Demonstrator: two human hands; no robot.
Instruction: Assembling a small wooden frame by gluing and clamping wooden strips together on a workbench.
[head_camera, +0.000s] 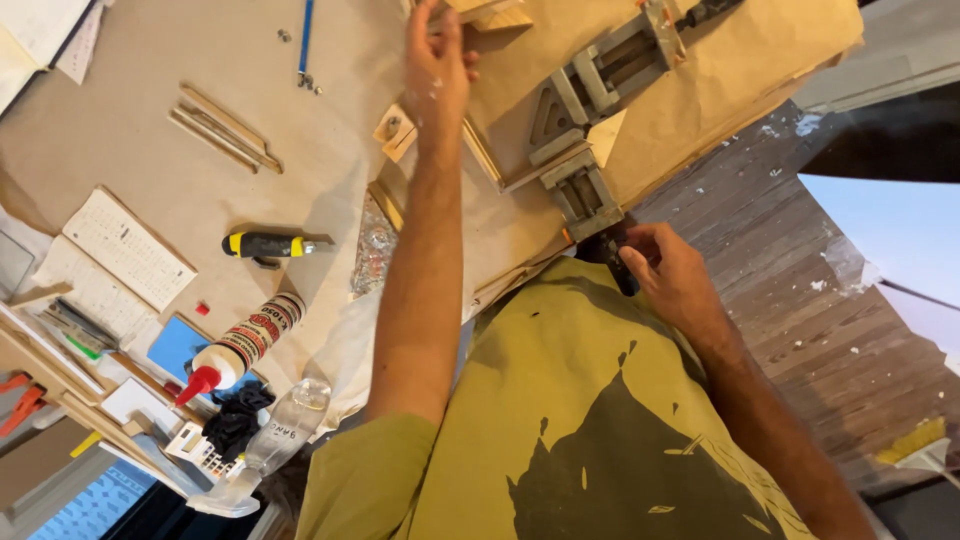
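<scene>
Left hand (437, 75) presses wood strips (480, 15) flat, fingers together; right hand (665, 270) fingers clamp the corner clamp (585, 130) handle (620, 265), seemingly tightening.

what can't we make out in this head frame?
- Wood pieces under the left hand: cut off by the top edge.
- Black handle of the corner clamp: mostly wrapped by the right hand.
- Second clamp handle: runs out of the top edge.
- Small screws by the blue pen: too small to tell apart.
- Things beside the glue bottle: cluttered, partly overlapped.
</scene>
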